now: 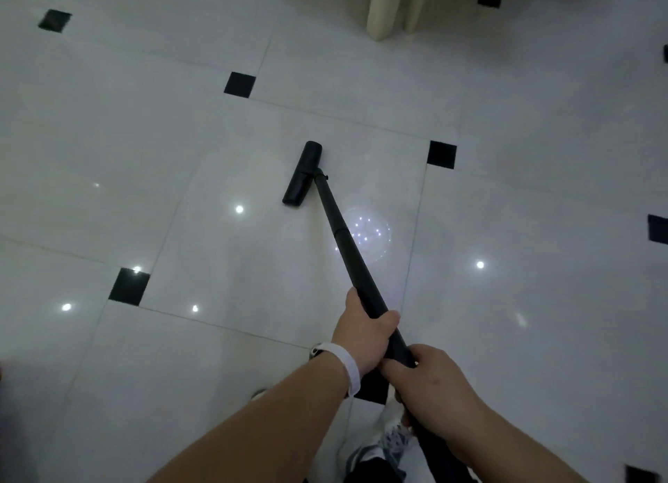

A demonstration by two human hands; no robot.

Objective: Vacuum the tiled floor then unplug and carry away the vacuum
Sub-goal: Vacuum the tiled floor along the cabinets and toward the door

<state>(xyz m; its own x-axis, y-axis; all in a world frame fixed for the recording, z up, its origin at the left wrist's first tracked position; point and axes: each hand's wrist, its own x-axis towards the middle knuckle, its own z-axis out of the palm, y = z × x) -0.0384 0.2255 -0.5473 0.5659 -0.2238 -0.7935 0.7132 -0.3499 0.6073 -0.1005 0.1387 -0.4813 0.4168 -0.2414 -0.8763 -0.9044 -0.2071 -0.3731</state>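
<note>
A black vacuum wand (347,244) slants from my hands up to a black floor nozzle (303,173) lying flat on the glossy white tiled floor (180,139). My left hand (365,332), with a white band on its wrist, grips the wand from the left. Just behind it, my right hand (433,385) grips the wand lower down, nearer my body. The vacuum's body and its cord are out of view.
Small black inset squares (239,84) dot the floor where the tiles meet. Cream furniture legs (394,9) stand at the top edge, right of centre. My shoe (390,443) shows below my hands. Ceiling lights reflect as bright spots on the tiles.
</note>
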